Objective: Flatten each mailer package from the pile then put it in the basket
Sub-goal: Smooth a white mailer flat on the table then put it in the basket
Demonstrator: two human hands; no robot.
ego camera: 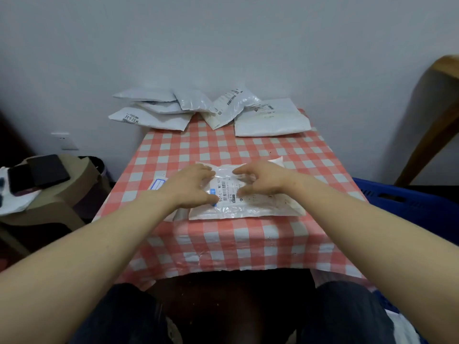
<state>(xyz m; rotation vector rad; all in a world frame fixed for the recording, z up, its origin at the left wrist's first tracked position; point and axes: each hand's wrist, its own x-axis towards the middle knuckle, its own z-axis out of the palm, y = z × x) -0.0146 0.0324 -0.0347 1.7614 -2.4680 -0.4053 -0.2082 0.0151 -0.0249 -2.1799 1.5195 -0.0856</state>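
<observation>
A white plastic mailer package (250,207) with a printed label lies flat in the middle of the red-and-white checked table (223,145). My left hand (191,186) rests palm down on its left part, fingers spread. My right hand (260,178) presses on its upper middle with fingers curled and apart. Neither hand grips it. A pile of several white and grey mailers (206,110) sits along the table's far edge by the wall. The blue basket (402,202) stands to the right of the table, partly hidden by my right forearm.
A beige stool (64,194) at the left holds a dark phone or wallet (37,173) and papers. A wooden chair back (432,125) leans at the far right. A small blue-edged label (157,183) lies on the table left of my left hand. My knees are below the table's near edge.
</observation>
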